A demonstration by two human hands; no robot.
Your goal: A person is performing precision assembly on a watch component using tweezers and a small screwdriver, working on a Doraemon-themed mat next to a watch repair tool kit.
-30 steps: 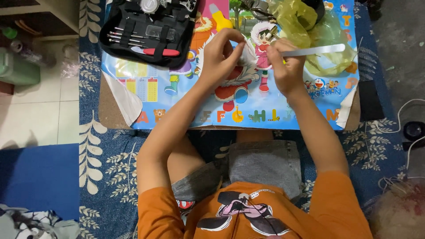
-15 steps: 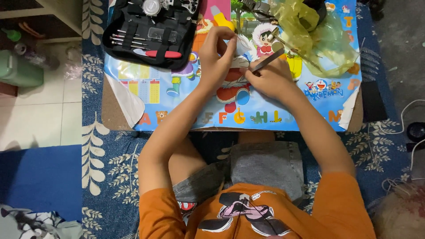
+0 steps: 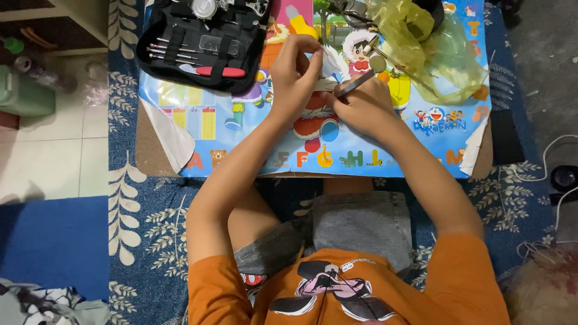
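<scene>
My left hand (image 3: 295,75) is curled around a small object that its fingers mostly hide, pressed down on a colourful cartoon mat (image 3: 241,129). My right hand (image 3: 361,107) grips a thin silvery metal tool (image 3: 356,83) whose near end points into the object under my left hand. The two hands touch each other over the middle of the mat. What the small object is cannot be made out.
An open black tool case (image 3: 198,42) with several small tools lies at the mat's far left. Crumpled yellow plastic bags (image 3: 427,42) sit at the far right. The mat covers a low brown board (image 3: 153,159) on a blue patterned rug (image 3: 150,241). Cables (image 3: 554,174) lie right.
My right hand swung the metal tool from pointing out to the right to angling in toward my left hand, and both hands drew closer together.
</scene>
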